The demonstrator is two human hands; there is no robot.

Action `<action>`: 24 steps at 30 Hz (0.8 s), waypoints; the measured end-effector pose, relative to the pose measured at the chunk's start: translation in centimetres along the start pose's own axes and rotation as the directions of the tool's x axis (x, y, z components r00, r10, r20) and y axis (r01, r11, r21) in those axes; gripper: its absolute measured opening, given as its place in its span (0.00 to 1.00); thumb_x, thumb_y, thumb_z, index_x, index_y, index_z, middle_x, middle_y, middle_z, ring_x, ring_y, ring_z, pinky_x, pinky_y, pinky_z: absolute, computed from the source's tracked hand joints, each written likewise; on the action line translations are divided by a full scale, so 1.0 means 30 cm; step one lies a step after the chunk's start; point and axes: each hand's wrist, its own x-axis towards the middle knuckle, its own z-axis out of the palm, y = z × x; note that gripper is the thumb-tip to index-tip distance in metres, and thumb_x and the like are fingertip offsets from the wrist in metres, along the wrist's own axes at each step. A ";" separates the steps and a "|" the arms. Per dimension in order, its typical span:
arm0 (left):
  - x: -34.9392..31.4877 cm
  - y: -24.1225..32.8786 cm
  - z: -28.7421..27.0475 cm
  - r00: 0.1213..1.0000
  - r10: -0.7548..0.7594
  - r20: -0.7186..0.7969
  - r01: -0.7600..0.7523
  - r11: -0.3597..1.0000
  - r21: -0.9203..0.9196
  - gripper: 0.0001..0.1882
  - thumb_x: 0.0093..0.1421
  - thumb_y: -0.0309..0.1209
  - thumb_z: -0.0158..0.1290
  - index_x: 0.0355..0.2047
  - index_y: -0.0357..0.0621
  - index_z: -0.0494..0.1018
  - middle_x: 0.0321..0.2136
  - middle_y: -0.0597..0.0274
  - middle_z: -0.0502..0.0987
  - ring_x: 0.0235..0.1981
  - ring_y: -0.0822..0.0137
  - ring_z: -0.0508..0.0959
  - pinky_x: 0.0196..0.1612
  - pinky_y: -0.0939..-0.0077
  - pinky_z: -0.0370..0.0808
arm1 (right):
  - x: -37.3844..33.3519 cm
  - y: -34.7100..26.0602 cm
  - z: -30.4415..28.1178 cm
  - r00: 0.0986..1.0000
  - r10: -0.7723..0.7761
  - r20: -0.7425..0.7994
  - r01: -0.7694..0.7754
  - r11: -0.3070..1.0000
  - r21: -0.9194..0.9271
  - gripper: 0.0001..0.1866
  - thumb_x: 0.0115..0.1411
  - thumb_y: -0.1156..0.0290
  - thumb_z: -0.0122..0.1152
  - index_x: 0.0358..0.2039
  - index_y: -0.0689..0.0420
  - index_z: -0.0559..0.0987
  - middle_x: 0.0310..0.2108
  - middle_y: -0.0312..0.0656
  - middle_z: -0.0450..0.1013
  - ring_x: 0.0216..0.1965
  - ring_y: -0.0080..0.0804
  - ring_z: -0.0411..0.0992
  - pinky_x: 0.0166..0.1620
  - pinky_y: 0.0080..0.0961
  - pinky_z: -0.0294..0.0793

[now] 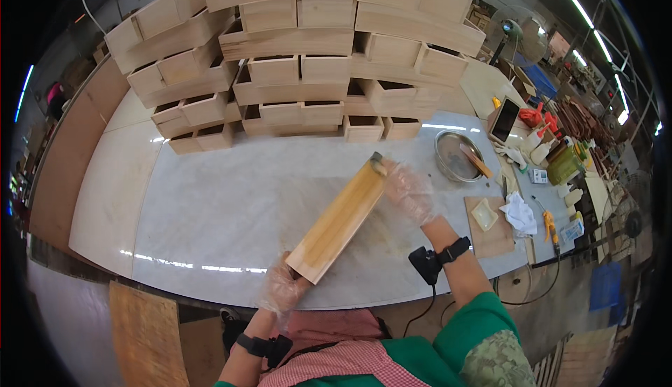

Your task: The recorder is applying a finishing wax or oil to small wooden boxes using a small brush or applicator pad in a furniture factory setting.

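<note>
A long wooden board (339,222) is held slantwise above the covered table, its near end low and to the left. Most of its face looks yellower than the pale strip along its edge. My left hand (285,285), in a clear plastic glove, grips the near end, with some fingers hidden beneath. At the far end, my gloved right hand (407,187) has its fingers closed on a small dark pad (376,157), which touches the board's tip. The pad's exact kind is not clear.
Stacks of pale wooden drawer boxes (280,72) stand along the back. To the right are a round metal bowl (448,156) with a brush in it, a tablet (504,120), a small white dish (484,213), a white cloth (519,212), an orange-handled tool (549,226) and several bottles.
</note>
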 end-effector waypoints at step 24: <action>-0.012 -0.073 -0.020 0.999 -0.004 -0.041 0.008 0.996 0.094 0.22 0.55 0.25 0.55 0.50 0.34 0.67 0.40 0.59 0.79 0.42 0.72 0.79 0.46 0.78 0.74 | 0.039 -0.027 -0.207 0.948 0.292 0.126 -0.318 0.875 0.366 0.15 0.66 0.65 0.41 0.40 0.58 0.76 0.24 0.53 0.75 0.23 0.49 0.74 0.23 0.39 0.71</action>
